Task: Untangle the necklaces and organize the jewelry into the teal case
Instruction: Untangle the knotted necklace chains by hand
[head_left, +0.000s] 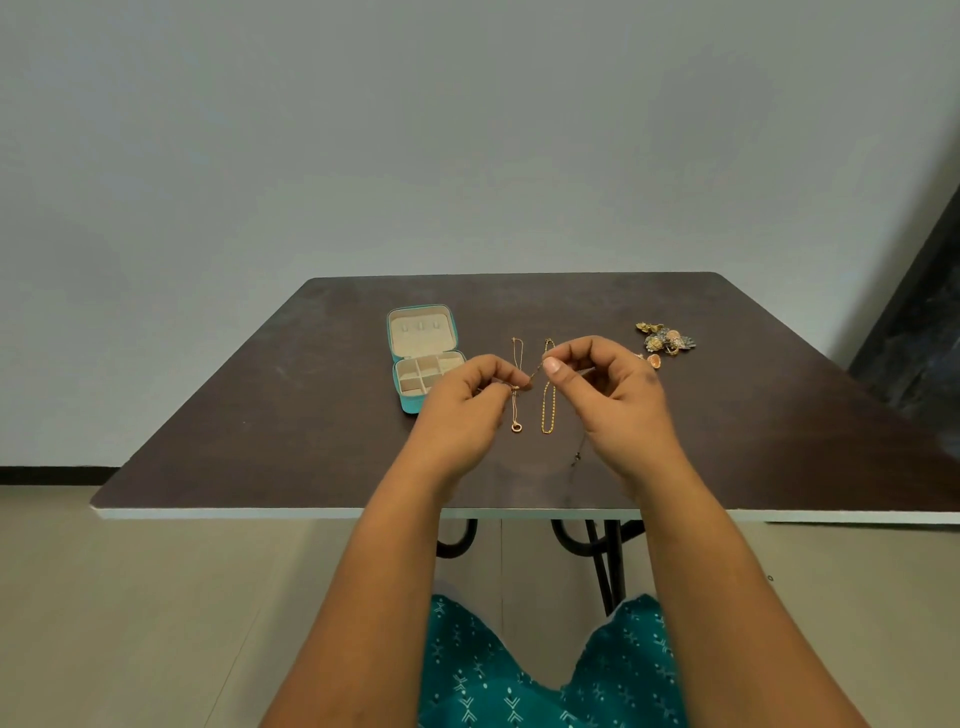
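Observation:
The teal case (410, 404) lies open on the dark table, its beige lid flat and its divided tray partly behind my left hand. Two gold necklaces lie straight on the table between my hands: one with a ring pendant (516, 415) and a plain gold chain (548, 405). My left hand (465, 402) and my right hand (610, 395) are raised over the table, and each pinches an end of a thin dark chain (536, 370) stretched between their fingertips. The rest of that chain hangs down below my right hand.
A heap of earrings and small ornaments (665, 340) sits at the table's right side. The table (260, 415) stands against a pale wall, with its near edge just in front of my lap. A dark panel leans at the far right.

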